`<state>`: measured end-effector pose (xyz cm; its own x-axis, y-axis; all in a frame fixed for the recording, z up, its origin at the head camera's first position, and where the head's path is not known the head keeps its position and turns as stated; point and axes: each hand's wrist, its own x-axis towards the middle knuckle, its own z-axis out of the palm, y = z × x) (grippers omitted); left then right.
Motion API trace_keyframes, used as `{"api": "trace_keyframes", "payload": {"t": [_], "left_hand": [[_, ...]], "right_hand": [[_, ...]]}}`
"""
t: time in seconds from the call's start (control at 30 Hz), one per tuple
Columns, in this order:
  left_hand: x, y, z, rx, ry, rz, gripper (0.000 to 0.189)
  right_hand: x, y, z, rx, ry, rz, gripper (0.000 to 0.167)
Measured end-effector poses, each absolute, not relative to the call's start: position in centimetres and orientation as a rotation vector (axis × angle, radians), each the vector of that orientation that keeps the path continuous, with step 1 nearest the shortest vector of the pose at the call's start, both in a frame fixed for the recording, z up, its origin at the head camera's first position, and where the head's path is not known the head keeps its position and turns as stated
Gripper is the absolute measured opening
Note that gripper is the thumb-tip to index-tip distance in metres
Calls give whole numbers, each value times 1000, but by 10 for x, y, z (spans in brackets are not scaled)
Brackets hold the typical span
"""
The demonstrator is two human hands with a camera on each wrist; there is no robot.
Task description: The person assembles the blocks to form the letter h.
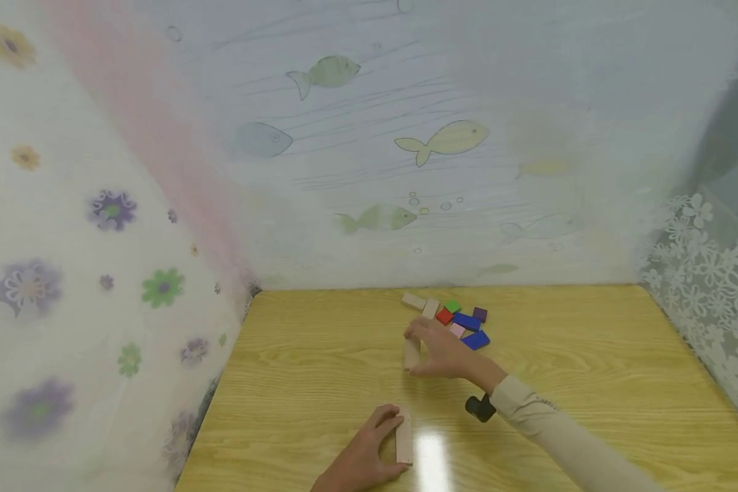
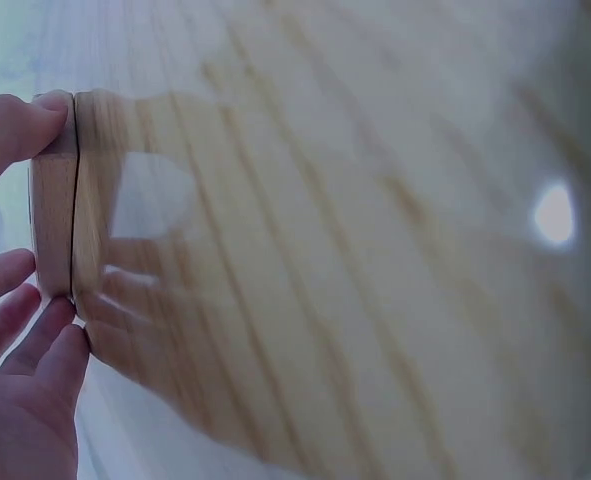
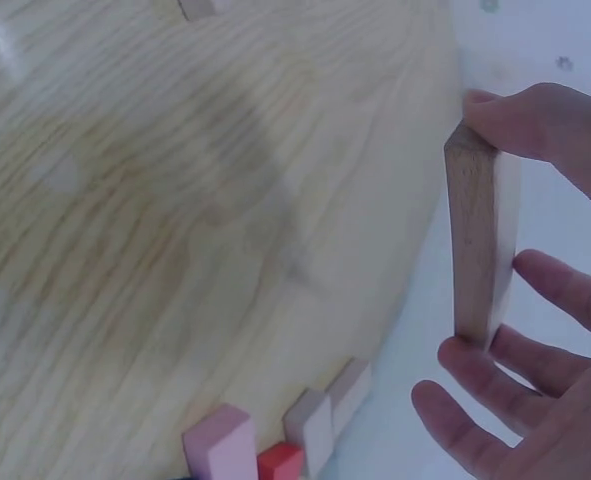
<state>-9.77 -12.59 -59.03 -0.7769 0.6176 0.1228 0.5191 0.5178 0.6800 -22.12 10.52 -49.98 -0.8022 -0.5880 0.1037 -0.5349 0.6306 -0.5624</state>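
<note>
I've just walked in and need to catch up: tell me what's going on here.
Someone is handling blocks at a table. The left grip pinches a plain wooden block by its ends, down on the tabletop. Farther out, the right grip holds a second plain block, which looks raised off the surface. Near that one lie two more plain blocks and a loose cluster of coloured blocks.
</note>
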Motion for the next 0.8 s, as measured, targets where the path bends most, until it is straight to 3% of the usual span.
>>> {"api": "trace_keyframes", "payload": {"t": [0.8], "left_hand": [[-96,-124,-588,1017,2678,1080,72]], "right_hand": [[-199,86,-523,-1029,2678,-827,57]]}}
